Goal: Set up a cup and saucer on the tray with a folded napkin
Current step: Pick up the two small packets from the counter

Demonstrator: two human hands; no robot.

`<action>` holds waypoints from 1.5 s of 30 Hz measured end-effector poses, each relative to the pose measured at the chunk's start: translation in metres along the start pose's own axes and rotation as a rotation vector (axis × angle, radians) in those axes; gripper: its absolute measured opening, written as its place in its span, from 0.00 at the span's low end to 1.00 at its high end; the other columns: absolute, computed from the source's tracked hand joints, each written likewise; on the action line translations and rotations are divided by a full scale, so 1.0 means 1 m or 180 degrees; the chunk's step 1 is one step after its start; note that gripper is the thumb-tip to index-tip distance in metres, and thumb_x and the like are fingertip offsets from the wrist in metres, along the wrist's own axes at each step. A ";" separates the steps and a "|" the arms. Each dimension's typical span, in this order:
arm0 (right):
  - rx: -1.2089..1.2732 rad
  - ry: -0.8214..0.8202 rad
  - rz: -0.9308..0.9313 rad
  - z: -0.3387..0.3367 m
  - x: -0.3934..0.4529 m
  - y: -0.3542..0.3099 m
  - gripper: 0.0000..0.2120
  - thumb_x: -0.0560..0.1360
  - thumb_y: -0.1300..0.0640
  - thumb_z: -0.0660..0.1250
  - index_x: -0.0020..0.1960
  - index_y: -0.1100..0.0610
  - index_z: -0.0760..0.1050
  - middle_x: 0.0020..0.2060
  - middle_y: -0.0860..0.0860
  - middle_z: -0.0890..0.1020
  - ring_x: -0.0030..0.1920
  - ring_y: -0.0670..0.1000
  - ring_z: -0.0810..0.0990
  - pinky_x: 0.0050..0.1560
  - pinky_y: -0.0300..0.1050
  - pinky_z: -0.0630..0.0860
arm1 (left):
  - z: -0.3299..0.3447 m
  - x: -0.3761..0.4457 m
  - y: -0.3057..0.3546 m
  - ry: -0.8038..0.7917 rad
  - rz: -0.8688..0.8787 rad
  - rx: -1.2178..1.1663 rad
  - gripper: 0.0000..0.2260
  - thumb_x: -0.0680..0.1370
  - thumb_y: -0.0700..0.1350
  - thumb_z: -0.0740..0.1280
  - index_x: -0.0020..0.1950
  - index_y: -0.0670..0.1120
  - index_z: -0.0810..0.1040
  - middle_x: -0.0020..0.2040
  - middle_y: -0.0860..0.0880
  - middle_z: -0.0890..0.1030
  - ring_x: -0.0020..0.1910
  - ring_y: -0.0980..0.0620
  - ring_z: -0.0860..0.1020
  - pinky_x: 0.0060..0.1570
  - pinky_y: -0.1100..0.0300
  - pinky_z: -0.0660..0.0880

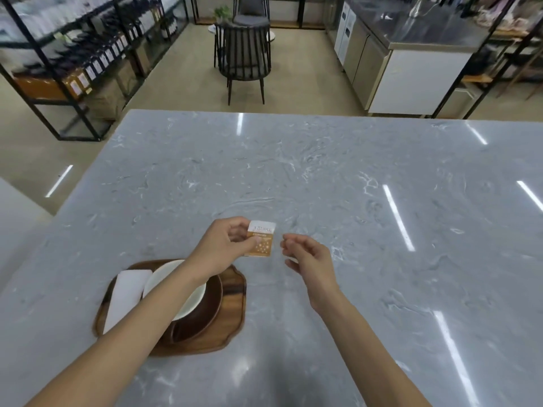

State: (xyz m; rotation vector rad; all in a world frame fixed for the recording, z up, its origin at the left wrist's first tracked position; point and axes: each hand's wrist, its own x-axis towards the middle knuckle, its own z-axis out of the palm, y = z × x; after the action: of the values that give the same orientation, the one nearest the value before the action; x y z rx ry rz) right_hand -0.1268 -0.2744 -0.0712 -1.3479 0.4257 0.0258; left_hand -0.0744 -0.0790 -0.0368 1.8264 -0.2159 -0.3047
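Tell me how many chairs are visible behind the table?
2. One dark slatted chair stands on the floor beyond the marble table; a second chair stands behind it, partly hidden.

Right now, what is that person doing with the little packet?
The person is setting up a tray for a drink. The left hand pinches a small orange and white packet above the grey table. The right hand is beside it, fingers loosely curled, holding nothing. Nearer the person sits the wooden tray, with a white cup on a dark saucer and a folded napkin at the left. The left arm hides part of the cup.
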 end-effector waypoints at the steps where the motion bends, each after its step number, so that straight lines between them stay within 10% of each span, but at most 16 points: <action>1: -0.0190 0.0130 -0.0022 -0.009 0.005 0.001 0.06 0.77 0.61 0.70 0.50 0.53 0.85 0.43 0.51 0.88 0.43 0.46 0.84 0.46 0.41 0.81 | 0.004 -0.004 0.002 0.0111 -0.0056 -0.0062 0.07 0.76 0.40 0.75 0.48 0.53 0.85 0.46 0.53 0.88 0.46 0.52 0.87 0.40 0.67 0.79; 7: -0.2523 0.0448 -0.0425 -0.053 0.043 0.013 0.22 0.76 0.48 0.72 0.66 0.57 0.75 0.55 0.53 0.83 0.57 0.54 0.82 0.59 0.53 0.78 | 0.025 -0.030 0.005 0.0384 -0.0172 -0.0161 0.08 0.76 0.42 0.74 0.48 0.55 0.84 0.46 0.57 0.88 0.46 0.56 0.86 0.40 0.69 0.79; 12: -0.2998 0.0220 -0.0508 -0.061 0.063 0.022 0.28 0.75 0.49 0.73 0.70 0.59 0.72 0.58 0.56 0.82 0.60 0.59 0.79 0.62 0.54 0.76 | 0.040 -0.051 -0.001 0.0397 -0.0215 -0.0328 0.08 0.76 0.41 0.73 0.48 0.54 0.85 0.47 0.52 0.88 0.49 0.48 0.86 0.51 0.57 0.81; 18: -0.2859 0.0057 -0.0454 -0.060 0.067 0.021 0.24 0.73 0.57 0.74 0.68 0.57 0.75 0.40 0.39 0.77 0.48 0.50 0.82 0.54 0.49 0.80 | 0.054 -0.070 -0.010 0.0406 -0.0446 -0.0511 0.08 0.76 0.39 0.73 0.47 0.52 0.85 0.48 0.49 0.88 0.52 0.44 0.84 0.46 0.64 0.80; 29: -0.1772 -0.0228 -0.0106 -0.059 0.021 -0.004 0.06 0.73 0.63 0.73 0.48 0.55 0.84 0.43 0.55 0.85 0.45 0.55 0.84 0.49 0.50 0.80 | 0.068 -0.089 -0.020 0.0712 -0.0722 -0.0701 0.08 0.80 0.38 0.68 0.58 0.46 0.82 0.53 0.45 0.86 0.54 0.46 0.84 0.45 0.60 0.82; 45: -0.0685 -0.1049 0.0458 -0.041 -0.074 0.007 0.04 0.75 0.64 0.73 0.47 0.57 0.84 0.46 0.56 0.88 0.49 0.54 0.88 0.46 0.41 0.83 | 0.087 -0.133 -0.026 0.0751 -0.0361 -0.1300 0.15 0.77 0.35 0.72 0.62 0.47 0.82 0.55 0.49 0.87 0.55 0.49 0.85 0.56 0.56 0.81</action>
State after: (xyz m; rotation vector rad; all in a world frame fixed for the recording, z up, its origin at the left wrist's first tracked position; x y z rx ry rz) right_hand -0.2084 -0.2946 -0.0606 -1.4895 0.2441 0.4174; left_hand -0.2281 -0.1111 -0.0714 1.4551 0.1098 -0.1926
